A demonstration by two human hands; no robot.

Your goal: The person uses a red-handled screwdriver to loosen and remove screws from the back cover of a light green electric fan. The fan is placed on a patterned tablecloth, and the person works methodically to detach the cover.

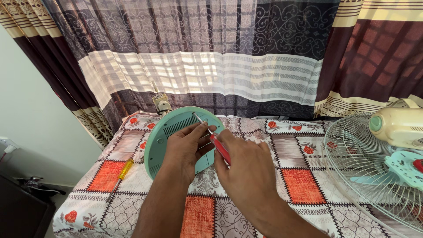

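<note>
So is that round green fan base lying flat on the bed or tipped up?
Tipped up. The round green fan base stands on its edge on the patterned bedspread, vented underside facing the camera, steadied by the left hand.

A patchwork bedspread [304, 185] with orange squares and red flowers covers the bed; a yellow-handled screwdriver [124, 169] lies near its left edge; a white wire fan guard [352, 167] rests over the right edge, with a cream motor housing [398, 125] and pale green blades [403, 169] there; a striped, patterned curtain [211, 57] hangs behind the far edge; a pale wall [31, 110] stands at left.
</note>
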